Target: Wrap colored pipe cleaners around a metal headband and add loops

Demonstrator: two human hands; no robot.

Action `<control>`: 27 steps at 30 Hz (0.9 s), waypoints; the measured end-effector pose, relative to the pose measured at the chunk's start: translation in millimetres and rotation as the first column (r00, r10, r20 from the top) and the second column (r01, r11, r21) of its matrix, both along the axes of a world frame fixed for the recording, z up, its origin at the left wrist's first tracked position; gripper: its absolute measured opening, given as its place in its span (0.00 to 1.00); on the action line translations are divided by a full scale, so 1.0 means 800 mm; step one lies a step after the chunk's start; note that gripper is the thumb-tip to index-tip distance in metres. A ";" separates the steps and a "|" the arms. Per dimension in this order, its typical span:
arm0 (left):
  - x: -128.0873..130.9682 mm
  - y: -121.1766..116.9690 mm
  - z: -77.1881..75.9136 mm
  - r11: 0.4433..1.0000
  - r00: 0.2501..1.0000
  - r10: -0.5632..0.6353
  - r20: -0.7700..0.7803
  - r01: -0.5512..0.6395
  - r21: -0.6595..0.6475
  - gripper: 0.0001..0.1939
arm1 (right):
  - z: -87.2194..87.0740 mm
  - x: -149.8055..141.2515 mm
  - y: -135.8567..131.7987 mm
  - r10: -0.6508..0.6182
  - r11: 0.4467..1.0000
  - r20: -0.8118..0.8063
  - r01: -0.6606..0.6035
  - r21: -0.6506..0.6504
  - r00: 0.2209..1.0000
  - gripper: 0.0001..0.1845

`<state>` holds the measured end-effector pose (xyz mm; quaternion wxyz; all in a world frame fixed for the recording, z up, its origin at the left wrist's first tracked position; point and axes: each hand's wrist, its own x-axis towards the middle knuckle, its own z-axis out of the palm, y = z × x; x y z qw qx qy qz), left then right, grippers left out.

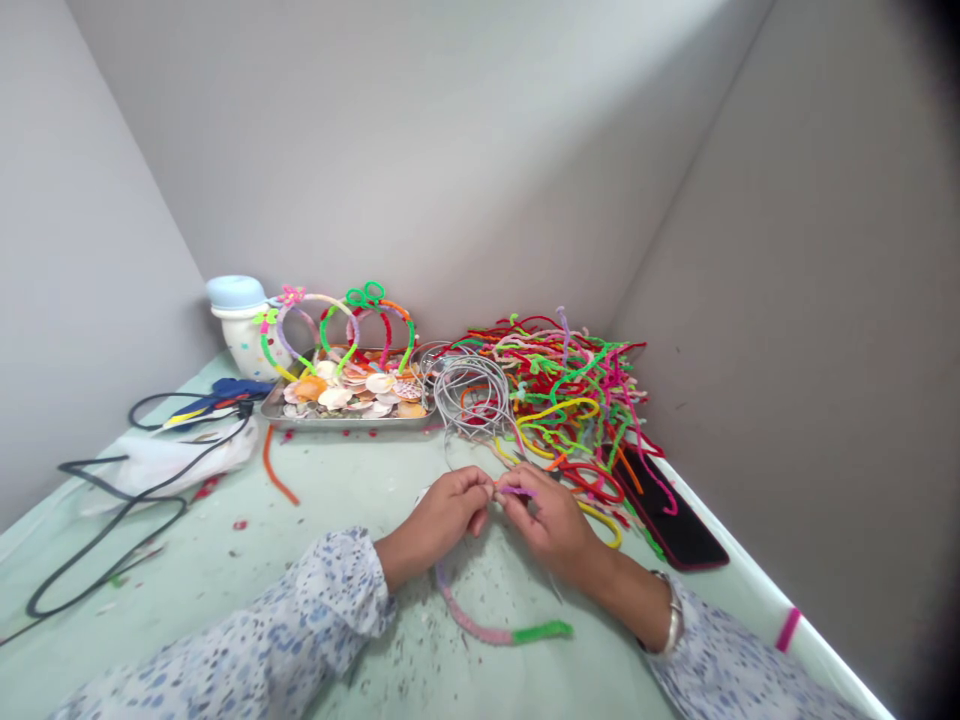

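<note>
Over the middle of the table, my left hand (456, 505) and my right hand (546, 515) meet with their fingertips pinched together. A short purple pipe cleaner (517, 490) sticks out between the right thumb and fingers, and a bit of orange shows where the fingertips touch. From beneath my left hand curves a fuzzy band (480, 628) in lilac, pink and green, its green end lying toward the right. The left fingers hide its upper part, so whether it joins the piece at my fingertips is unclear. Just beyond my right hand lie red-handled scissors (596, 482).
A metal tray (345, 424) of shells holds several finished hoops (319, 300). Beside it are coiled grey wire (472, 390) and a heap of pipe cleaners (574, 370). A phone (675, 520) lies right; a black cable (112, 540), plastic bag (180, 460) and white cup (251, 335) are left.
</note>
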<state>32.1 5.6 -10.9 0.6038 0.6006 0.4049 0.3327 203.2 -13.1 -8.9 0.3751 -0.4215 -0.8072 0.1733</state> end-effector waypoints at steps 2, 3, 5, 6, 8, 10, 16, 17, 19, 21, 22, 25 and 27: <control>0.000 0.002 -0.002 0.999 1.000 0.006 0.020 -0.005 -0.033 0.08 | -0.001 -0.003 0.001 -0.029 0.997 -0.069 0.024 -0.076 0.997 0.06; 0.001 0.003 -0.002 0.999 1.000 0.008 0.029 -0.006 -0.050 0.08 | -0.001 -0.004 0.002 -0.037 0.994 -0.100 0.026 -0.107 0.994 0.05; 0.001 0.004 -0.001 0.997 0.999 0.010 0.039 -0.007 -0.078 0.08 | -0.002 -0.005 0.004 -0.039 0.989 -0.144 0.017 -0.148 0.989 0.05; 0.000 0.003 0.001 0.996 0.999 0.011 0.042 -0.007 -0.088 0.08 | -0.002 -0.005 0.004 -0.042 0.987 -0.157 0.016 -0.163 0.987 0.05; 0.000 0.002 0.005 0.995 0.999 0.010 0.046 -0.006 -0.099 0.08 | -0.002 -0.006 0.005 -0.055 0.982 -0.175 0.022 -0.186 0.983 0.06; -0.001 0.001 0.008 0.995 0.999 0.011 0.043 -0.007 -0.102 0.08 | -0.001 -0.006 0.005 -0.067 0.980 -0.182 0.030 -0.196 0.981 0.05; -0.001 0.001 0.005 0.998 1.000 0.005 -0.008 -0.006 -0.055 0.05 | 0.000 -0.006 0.003 -0.061 0.983 -0.162 0.031 -0.181 0.985 0.07; -0.001 0.001 0.004 0.999 1.000 0.006 -0.012 -0.007 -0.049 0.05 | 0.000 -0.006 0.003 -0.062 0.982 -0.155 0.033 -0.184 0.986 0.07; 0.000 0.001 0.002 0.999 1.000 0.010 -0.013 -0.010 -0.039 0.05 | -0.001 -0.005 0.003 -0.066 0.979 -0.139 0.038 -0.199 0.988 0.07; 0.000 0.001 0.000 1.000 1.000 0.013 -0.013 -0.013 -0.026 0.05 | -0.002 -0.005 0.003 -0.067 0.976 -0.121 0.041 -0.212 0.990 0.07; 0.000 0.001 -0.001 1.000 1.000 0.013 -0.013 -0.013 -0.019 0.05 | -0.002 -0.004 0.003 -0.065 0.976 -0.113 0.040 -0.212 0.991 0.07; 0.000 0.001 -0.001 1.000 1.000 0.003 -0.008 -0.003 -0.009 0.05 | 0.000 -0.002 0.003 -0.045 0.982 -0.095 0.027 -0.189 0.994 0.08; 0.000 0.000 -0.001 1.000 1.000 -0.007 -0.004 0.007 -0.010 0.05 | 0.001 -0.001 0.002 -0.028 0.986 -0.096 0.012 -0.166 0.995 0.09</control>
